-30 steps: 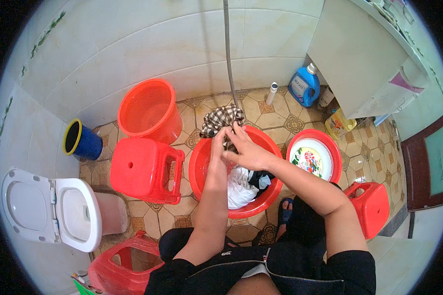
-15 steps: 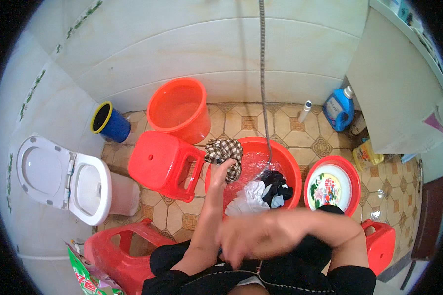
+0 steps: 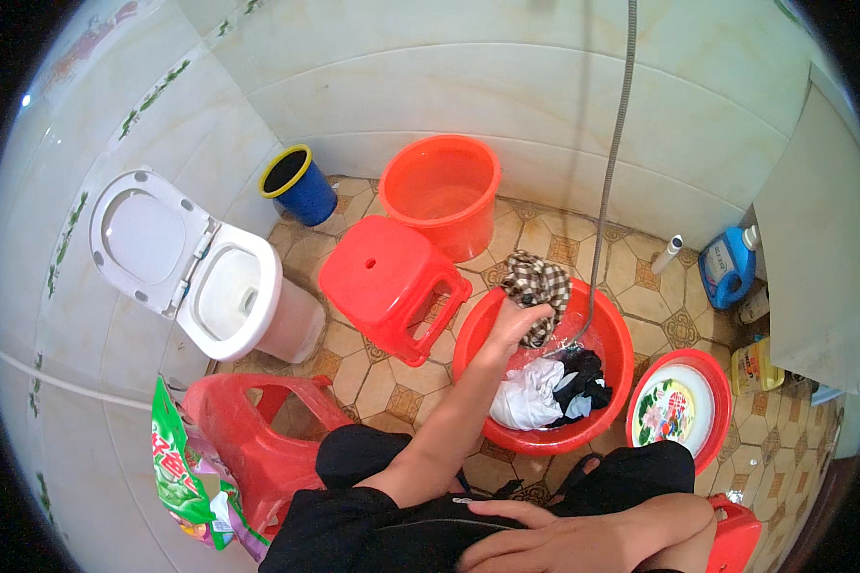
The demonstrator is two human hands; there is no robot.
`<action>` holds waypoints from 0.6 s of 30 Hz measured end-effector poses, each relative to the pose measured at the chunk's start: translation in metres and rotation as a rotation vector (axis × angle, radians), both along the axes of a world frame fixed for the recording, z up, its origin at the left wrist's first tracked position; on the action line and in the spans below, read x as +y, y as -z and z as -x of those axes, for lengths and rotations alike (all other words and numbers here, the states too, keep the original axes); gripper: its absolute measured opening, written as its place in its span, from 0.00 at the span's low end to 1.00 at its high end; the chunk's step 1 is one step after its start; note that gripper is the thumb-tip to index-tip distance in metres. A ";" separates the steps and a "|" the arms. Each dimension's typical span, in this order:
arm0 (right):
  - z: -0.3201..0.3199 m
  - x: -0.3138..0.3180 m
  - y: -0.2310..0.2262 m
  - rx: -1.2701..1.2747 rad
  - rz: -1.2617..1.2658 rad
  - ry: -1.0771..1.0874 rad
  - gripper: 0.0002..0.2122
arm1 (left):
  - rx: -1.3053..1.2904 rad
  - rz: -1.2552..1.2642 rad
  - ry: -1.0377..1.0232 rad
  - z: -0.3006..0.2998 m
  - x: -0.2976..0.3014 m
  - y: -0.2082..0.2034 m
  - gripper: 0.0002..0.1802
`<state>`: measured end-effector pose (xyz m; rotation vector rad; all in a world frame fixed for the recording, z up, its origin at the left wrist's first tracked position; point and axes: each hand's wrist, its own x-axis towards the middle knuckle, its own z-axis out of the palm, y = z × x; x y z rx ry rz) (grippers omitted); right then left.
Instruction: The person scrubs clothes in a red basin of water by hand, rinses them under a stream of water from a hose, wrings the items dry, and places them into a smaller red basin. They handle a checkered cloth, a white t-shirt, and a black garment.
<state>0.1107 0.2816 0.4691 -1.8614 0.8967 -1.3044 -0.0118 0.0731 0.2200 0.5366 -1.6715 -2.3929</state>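
My left hand (image 3: 523, 321) grips a brown-and-white checked cloth (image 3: 537, 286), bunched up over the far left part of a red plastic basin (image 3: 624, 363). In that basin lie a white garment (image 3: 526, 396) and a black one (image 3: 583, 372), with water around them. A grey shower hose (image 3: 610, 162) hangs down into it. Low in the view my right hand (image 3: 535, 540) rests over my black clothing at the lap, its fingers stretched out and holding nothing.
A red stool (image 3: 377, 277) and an orange bucket (image 3: 440, 205) stand left of the basin, then a blue bin (image 3: 306, 196) and toilet (image 3: 225, 296). To the right are a flowered white basin (image 3: 664, 411) and a blue detergent bottle (image 3: 726, 267). A green packet (image 3: 182, 468) is lower left.
The view has turned left, so the room appears shifted right. My right hand, blurred near my left forearm before, is now down at my lap. My left hand still holds the checked cloth.
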 end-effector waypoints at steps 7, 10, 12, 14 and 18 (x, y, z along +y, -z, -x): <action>-0.024 0.010 0.019 -0.145 0.080 -0.022 0.12 | -0.014 0.058 0.033 0.003 0.012 -0.005 0.21; -0.029 0.008 0.024 -0.209 0.235 0.092 0.13 | -0.070 0.033 0.077 0.007 0.013 -0.012 0.31; -0.026 0.013 0.019 -0.159 0.177 0.073 0.15 | -0.073 0.021 0.094 0.011 0.017 -0.016 0.30; -0.006 0.021 0.009 -0.032 -0.104 -0.125 0.20 | -0.070 0.029 0.091 0.014 0.011 0.002 0.30; -0.004 0.013 -0.007 -0.199 -0.080 -0.062 0.20 | -0.051 -0.131 0.076 0.021 0.011 0.013 0.24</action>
